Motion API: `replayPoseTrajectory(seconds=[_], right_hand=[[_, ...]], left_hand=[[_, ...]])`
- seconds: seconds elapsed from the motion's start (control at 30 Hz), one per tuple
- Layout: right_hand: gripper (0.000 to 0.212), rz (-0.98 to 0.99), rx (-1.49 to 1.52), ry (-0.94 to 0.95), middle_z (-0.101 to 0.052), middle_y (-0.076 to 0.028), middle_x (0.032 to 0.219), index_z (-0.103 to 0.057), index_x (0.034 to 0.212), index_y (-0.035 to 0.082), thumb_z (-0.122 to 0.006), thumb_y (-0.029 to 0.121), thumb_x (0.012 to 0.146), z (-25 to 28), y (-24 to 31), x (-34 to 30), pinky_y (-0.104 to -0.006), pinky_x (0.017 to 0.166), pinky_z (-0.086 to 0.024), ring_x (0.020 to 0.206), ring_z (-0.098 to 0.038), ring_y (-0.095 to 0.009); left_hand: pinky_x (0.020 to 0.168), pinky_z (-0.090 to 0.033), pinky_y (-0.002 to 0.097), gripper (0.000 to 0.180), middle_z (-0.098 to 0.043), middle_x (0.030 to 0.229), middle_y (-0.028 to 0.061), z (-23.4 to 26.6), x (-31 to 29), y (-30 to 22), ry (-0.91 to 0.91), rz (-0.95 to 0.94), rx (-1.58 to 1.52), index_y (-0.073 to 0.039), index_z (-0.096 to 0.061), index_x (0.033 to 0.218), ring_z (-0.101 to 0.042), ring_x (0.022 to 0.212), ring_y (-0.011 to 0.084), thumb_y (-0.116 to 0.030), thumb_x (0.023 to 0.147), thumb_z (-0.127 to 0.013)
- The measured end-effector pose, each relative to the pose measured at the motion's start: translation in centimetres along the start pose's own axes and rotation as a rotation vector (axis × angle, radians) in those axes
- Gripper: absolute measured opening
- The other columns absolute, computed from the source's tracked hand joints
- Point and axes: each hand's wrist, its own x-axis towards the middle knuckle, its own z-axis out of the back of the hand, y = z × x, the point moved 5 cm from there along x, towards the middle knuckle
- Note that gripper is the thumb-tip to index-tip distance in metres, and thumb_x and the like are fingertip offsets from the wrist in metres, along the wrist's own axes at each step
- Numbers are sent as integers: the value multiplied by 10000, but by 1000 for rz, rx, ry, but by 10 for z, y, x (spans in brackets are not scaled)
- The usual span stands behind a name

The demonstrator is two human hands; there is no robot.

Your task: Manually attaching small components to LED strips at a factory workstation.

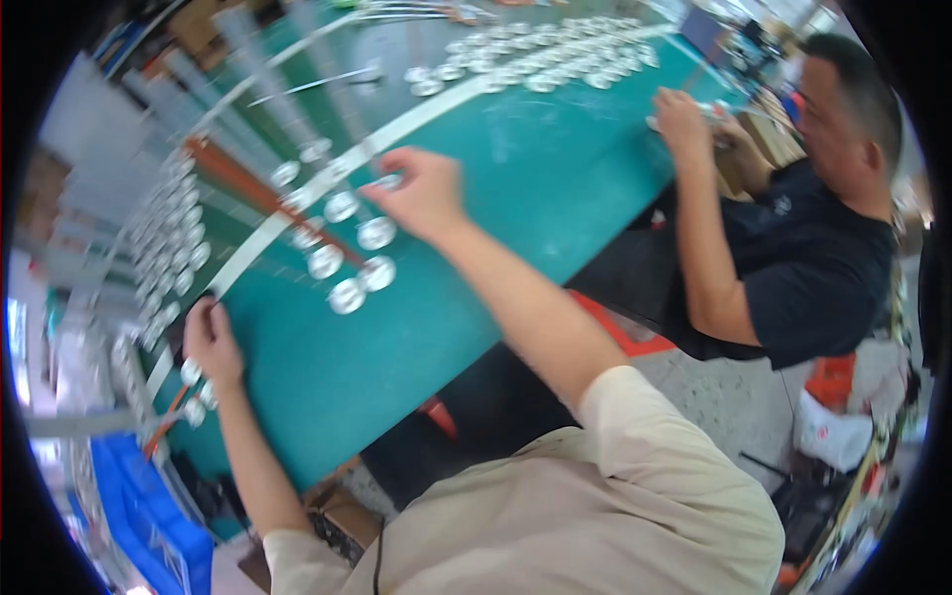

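Far left of the frame: a long row of small shiny metal discs (164,260) runs along the edge of the green table (516,188), curving up and down the picture; below it sits a blue crate (149,516).
Left hand (210,342): it lies at lower left on the table edge, fingers curled down beside a few discs; whether it pinches one or only rests there I cannot tell, since the fingertips are hidden.
White strip (297,203): a pale band crosses the table from lower left to upper right, passing close under the reaching hand.
Loose cluster (352,263): several round metal discs lie left of centre, close together, just below and left of the right hand.
Right hand (421,193): stretched out at centre, blurred, fingertips drawn together on one small metal disc (387,181) at the strip.
Upper right: another person's hands (684,119) work at the far table edge, near a dense field of discs (555,55).
Risk: the held disc sits only at the fingertips, so it could slip and roll off.
Risk: the wrist hangs close over the cluster and could knock its discs apart.
Risk: the left hand's discs sit at the very edge and could fall to the floor.
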Motion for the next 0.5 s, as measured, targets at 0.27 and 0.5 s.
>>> replayPoseTrajectory(seconds=[0.27, 0.5], right_hand=[[161, -478, 444, 37, -724, -110, 937, -698, 991, -10, -746, 36, 844, 54, 9, -45, -220, 622, -486, 735, -642, -120], [186, -620, 990, 218, -708, -104, 872, -669, 1009, -30, -582, 133, 994, 85, 3, -91, -243, 599, -486, 684, -619, -138]], left_hand=[[514, -328, 207, 147, -549, 710, -21, 14, -8, -11, -48, -35, -10, -19, -661, 971, -418, 564, 40, -162, 943, -639], [544, -392, 211, 180, -616, 741, 9, 12, -3, -4, -43, -13, -53, -26, -671, 987, -505, 609, 60, -200, 952, -637]])
